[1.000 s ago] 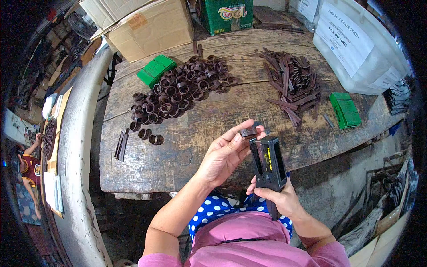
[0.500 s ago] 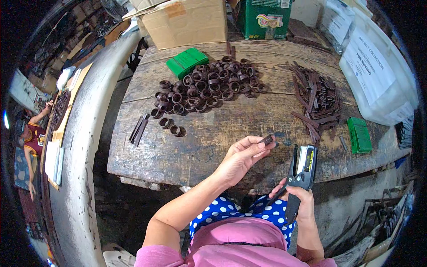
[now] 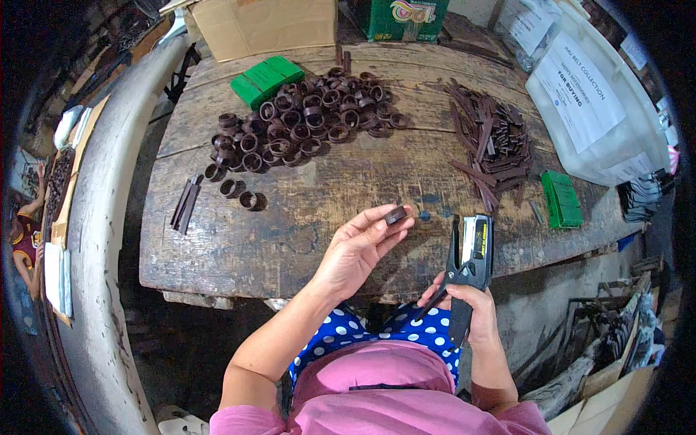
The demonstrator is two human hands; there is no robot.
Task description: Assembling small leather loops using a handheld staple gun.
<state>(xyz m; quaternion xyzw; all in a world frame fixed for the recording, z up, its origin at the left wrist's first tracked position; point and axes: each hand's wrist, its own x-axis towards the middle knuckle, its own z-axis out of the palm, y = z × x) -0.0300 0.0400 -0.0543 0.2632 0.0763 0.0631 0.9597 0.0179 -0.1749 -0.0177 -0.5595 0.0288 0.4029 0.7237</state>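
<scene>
Beyond the left hand's fingers and to their left lies a heap of dark brown loops (image 3: 312, 116), a green box (image 3: 267, 80) behind it; beyond the right hand's fingers are loose brown strips (image 3: 489, 138) and another green box (image 3: 561, 199). The left hand (image 3: 351, 250) pinches a small brown loop (image 3: 395, 214) in its fingertips; the right hand (image 3: 471, 308) has its fingers wrapped around a black stapler (image 3: 476, 250). A second ago loop and stapler met; now they are apart. Under the left fingers is a scuffed wooden worktop (image 3: 326, 188); far left of them, a co-worker (image 3: 26, 243) sits.
</scene>
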